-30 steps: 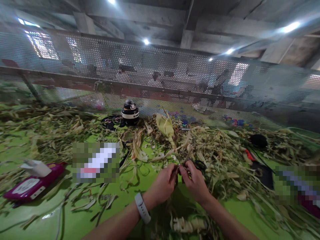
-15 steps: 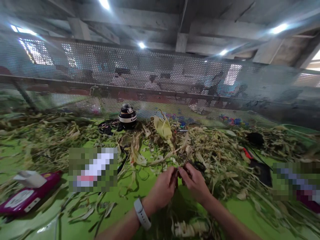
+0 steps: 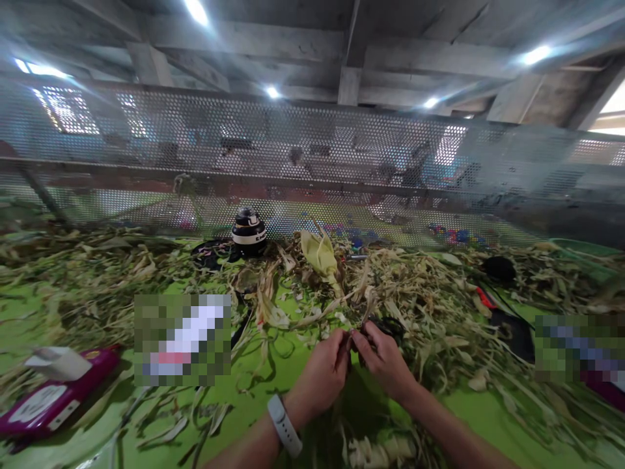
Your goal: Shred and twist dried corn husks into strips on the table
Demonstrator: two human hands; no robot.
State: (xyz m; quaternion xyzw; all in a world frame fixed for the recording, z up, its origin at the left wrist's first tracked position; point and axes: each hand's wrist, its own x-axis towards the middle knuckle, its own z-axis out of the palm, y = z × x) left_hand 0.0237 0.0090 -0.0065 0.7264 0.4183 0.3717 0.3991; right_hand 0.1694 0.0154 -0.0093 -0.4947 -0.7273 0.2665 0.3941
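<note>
My left hand (image 3: 322, 371) and right hand (image 3: 383, 358) meet fingertip to fingertip, both pinched closed on a small dark bit (image 3: 351, 333). My fingers cover most of it, so I can't tell just what it is or how it's gripped underneath.

For work this fine I'd keep both pinches light and close together, with my forearms low and steady. I'd also pull evenly, since anything this dry could split, and tilt my fingers apart enough to see the bit.

What shows of it is thin and brownish. Right behind my right fingertips rises a dry strip (image 3: 370, 303), tan and shrivelled; whether I'm holding its lower end, I can't tell. Beside that hand, a black loop (image 3: 394, 326) lies half buried.

Below my hands, at the bottom edge, is a pale roll (image 3: 383, 451), ridged as if wound or plaited, partly cut off from view. Beyond, on the green table (image 3: 288, 355), lie curled leaves (image 3: 420, 293) and one broad yellow husk (image 3: 319, 253), smoother and fuller than the rest.
</note>
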